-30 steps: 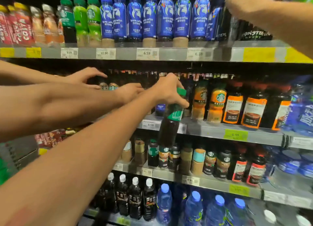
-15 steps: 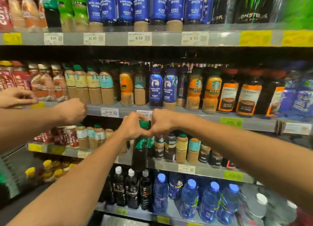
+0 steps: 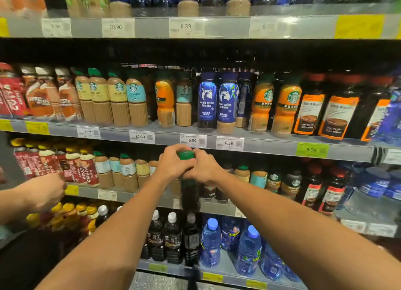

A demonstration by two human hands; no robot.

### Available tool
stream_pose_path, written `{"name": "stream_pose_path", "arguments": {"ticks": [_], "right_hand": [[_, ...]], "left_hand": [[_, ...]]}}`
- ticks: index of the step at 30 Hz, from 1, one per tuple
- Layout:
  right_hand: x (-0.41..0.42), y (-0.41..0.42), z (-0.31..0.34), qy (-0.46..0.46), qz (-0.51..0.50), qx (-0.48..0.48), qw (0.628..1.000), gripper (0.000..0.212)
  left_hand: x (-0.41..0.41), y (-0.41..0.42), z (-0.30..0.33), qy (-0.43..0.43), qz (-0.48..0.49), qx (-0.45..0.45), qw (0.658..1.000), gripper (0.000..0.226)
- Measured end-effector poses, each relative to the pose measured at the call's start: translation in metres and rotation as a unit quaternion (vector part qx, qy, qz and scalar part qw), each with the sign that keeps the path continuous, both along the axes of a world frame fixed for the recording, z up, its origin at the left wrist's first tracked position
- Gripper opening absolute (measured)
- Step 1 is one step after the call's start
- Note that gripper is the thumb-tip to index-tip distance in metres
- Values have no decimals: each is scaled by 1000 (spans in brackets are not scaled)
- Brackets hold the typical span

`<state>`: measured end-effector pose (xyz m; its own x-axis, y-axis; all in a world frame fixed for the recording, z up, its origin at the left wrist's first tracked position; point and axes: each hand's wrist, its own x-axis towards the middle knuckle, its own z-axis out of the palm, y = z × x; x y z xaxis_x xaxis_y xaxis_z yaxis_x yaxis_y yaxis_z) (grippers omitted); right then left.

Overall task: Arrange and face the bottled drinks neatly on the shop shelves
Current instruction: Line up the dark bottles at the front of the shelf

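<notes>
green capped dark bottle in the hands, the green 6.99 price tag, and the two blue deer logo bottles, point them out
green capped dark bottle (image 3: 190,194), head view, on its dark body below the hands
green 6.99 price tag (image 3: 312,150), head view, on its middle
blue deer logo bottles (image 3: 207,100), head view, on the left one's label

cap (image 3: 186,155): green | bottle (image 3: 190,195): dark (near black) | price tag (image 3: 312,150): green

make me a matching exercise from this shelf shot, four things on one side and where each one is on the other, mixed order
Things:
1. green-capped dark bottle
2. blue luckin coffee bottles
3. clear blue water bottles
4. green 6.99 price tag

Places:
A. bottom shelf in view
B. held between left hand and right hand
C. shelf edge, right of the white 6.59 tags
D. standing above the 6.59 tags

Pairs: 1-B, 2-D, 3-A, 4-C
</notes>
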<state>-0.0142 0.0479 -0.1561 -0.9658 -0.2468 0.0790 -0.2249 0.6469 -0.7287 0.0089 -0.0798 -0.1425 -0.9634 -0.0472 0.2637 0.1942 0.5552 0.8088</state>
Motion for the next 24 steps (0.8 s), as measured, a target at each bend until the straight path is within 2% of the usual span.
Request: {"name": "stream_pose_path", "arguments": {"ticks": [2,4,7,10,13,17,22,24], "right_hand": [[1,0,-6,23,-8,-2,1000,83],[4,0,-10,51,-9,-5,999,72],[5,2,-14,80,-14,0,997,64],[5,5,-19,116,-10,-2,993,60],[2,9,-23,146,0,10,989,62],[-3,6,-29,158,2,10,987,62],[-9,-9,-35,155,-3,21,988,66],[-11,-15,-39,147,-3,10,989,66]], "left_hand": [[-6,-6,-4,-41,-35,42,998,32],[-10,-13,-12,-49,-51,35,997,31],[-16,-30,-26,-24,-17,-121,992,51],[-25,-42,-37,-27,16,-288,957,67],[-38,-42,-46,-62,1,-349,935,75],[-59,-32,-52,-86,-4,-345,935,68],[-72,-24,-50,-90,56,-298,949,32],[-75,-29,-52,-83,76,-283,952,27]]}}
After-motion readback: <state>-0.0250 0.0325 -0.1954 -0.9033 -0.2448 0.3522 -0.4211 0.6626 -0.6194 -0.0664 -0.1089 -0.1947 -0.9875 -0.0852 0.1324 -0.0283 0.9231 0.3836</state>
